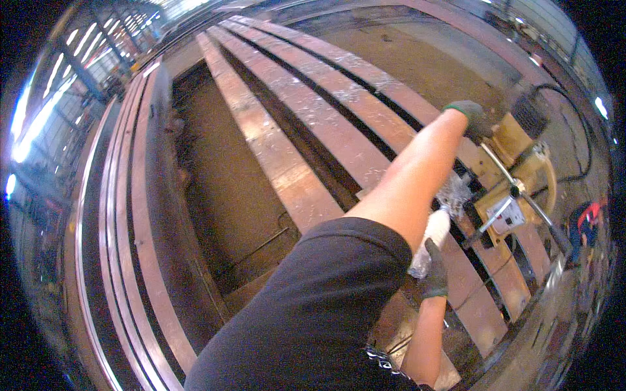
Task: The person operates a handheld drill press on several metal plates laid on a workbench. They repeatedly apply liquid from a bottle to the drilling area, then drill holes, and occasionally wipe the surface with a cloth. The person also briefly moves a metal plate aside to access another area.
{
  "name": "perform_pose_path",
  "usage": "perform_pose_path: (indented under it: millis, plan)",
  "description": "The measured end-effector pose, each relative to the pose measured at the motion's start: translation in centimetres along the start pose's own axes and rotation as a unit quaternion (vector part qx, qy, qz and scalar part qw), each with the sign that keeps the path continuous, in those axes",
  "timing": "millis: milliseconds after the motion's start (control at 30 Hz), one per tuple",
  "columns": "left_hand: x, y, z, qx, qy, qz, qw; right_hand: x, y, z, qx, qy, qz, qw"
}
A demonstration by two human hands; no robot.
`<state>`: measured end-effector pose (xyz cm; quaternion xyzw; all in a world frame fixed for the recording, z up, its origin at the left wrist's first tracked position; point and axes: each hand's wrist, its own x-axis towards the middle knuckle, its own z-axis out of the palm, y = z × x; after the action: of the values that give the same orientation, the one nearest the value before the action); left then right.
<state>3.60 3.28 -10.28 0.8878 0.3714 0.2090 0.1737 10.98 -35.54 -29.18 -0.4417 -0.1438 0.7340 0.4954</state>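
Note:
A yellowish drilling machine (515, 140) with a black ribbed motor end and crossed metal feed handles (515, 190) stands on the steel bars at the right. My left arm reaches across, and my left hand (479, 120), in a dark glove with a green cuff, is against the machine's upper side; its fingers are mostly hidden. My right hand (433, 270), gloved too, is closed round a white, partly clear plastic bottle (437, 228). The bottle's top points at a pile of silvery metal shavings (454, 193) beside the drill's lower end.
Long rusty steel bars (313, 107) lie side by side with gaps between them, scattered with shavings. More steel lengths (134, 215) run along the left. A black cable (580, 130) loops behind the machine. At the far right is a person (583, 225) in red and dark blue.

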Motion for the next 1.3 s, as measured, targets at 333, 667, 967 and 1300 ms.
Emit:
perform_pose_path:
  millis: [333,667,967,1300]
  plan:
    - [0.1,-3.9,-1.3,0.085,-0.054,0.013,0.995,-1.6,0.3,3.4,-0.041,0.029,-0.063,0.997]
    - [-1.5,0.8,-2.0,0.089,-0.097,0.016,0.991,-2.2,-0.2,2.6,0.014,0.047,-0.059,0.997]
    - [1.0,-3.6,0.8,0.142,-0.027,0.166,0.975,-1.7,0.2,1.9,-0.080,0.060,-0.049,0.994]
    - [-1.8,0.7,-2.0,0.346,-0.150,0.178,0.909,-2.3,-0.3,2.4,-0.009,0.032,-0.094,0.995]
